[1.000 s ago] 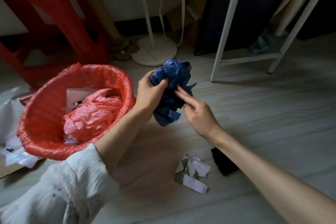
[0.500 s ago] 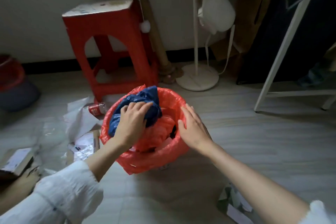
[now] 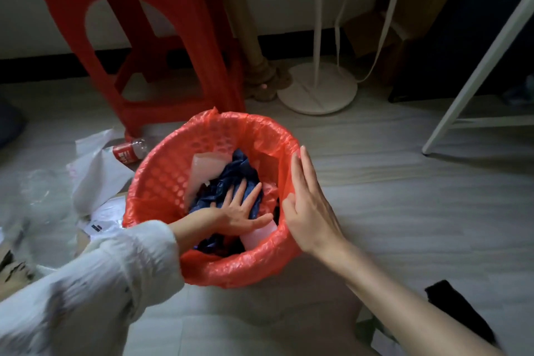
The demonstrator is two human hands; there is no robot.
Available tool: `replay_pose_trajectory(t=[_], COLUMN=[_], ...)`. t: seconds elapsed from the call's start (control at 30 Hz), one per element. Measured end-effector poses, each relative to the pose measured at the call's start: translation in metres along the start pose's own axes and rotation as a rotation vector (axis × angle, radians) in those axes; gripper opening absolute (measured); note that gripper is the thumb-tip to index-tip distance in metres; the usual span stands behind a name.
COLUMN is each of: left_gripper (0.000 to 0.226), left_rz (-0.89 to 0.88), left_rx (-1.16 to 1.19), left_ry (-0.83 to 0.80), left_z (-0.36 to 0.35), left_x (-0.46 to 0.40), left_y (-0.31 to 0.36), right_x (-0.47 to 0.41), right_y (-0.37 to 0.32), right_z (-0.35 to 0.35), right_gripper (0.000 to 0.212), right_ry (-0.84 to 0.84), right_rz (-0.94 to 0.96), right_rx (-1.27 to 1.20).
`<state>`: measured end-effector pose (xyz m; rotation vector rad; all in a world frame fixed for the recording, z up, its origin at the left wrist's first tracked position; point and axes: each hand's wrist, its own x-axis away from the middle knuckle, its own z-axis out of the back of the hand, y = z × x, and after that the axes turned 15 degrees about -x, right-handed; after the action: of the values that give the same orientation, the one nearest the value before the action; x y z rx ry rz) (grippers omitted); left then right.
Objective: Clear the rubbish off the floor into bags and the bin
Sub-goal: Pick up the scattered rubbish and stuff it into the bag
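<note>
A red mesh bin [image 3: 161,179] lined with a red plastic bag stands on the floor in the middle. Inside it lies a crumpled dark blue bag [image 3: 239,170] among pale paper. My left hand [image 3: 239,209] is down in the bin, fingers spread flat on the blue bag. My right hand [image 3: 309,205] rests flat against the bin's right rim, fingers straight and together. A small plastic bottle with a red label [image 3: 128,150] lies on the floor left of the bin. White papers and clear plastic [image 3: 92,176] are scattered at the left.
A red plastic stool [image 3: 150,37] stands behind the bin. A white fan stand base [image 3: 318,92] is at the back, a white frame leg [image 3: 468,89] at the right. A black object [image 3: 456,309] and paper scraps [image 3: 378,338] lie at the bottom right.
My left hand has let go of the blue bag and now presses it flat deeper into the bin. My right hand stays at the rim. The view has come closer.
</note>
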<state>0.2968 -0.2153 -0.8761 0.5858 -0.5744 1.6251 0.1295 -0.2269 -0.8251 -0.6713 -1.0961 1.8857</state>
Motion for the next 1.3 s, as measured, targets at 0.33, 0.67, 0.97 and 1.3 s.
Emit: replay_pose_trajectory(t=[0.33,0.67,0.97,1.3], left_gripper=[0.064,0.064,0.042,0.037], left_rz=[0.109,0.014,-0.092,-0.291], left_rx=[-0.072,-0.317,0.096,0.089], left_ry=[0.024,0.011,0.399,0.884], left_z=[-0.027,0.008,0.047,0.07], left_x=[-0.03,0.004,0.064,0.113], left_y=[0.015,0.018,0.009,0.051], right_x=[-0.002,-0.001,0.012,0.041], right_y=[0.007,0.002,-0.003,0.023], right_z=[0.001,0.005,0.027,0.063], right_gripper=[0.074,0.064,0.054,0.05], right_ry=[-0.06,-0.068,-0.034,-0.035], right_rz=[0.025,-0.037,-0.087,-0.155], right_rx=[-0.029,0.063,-0.081,0.032])
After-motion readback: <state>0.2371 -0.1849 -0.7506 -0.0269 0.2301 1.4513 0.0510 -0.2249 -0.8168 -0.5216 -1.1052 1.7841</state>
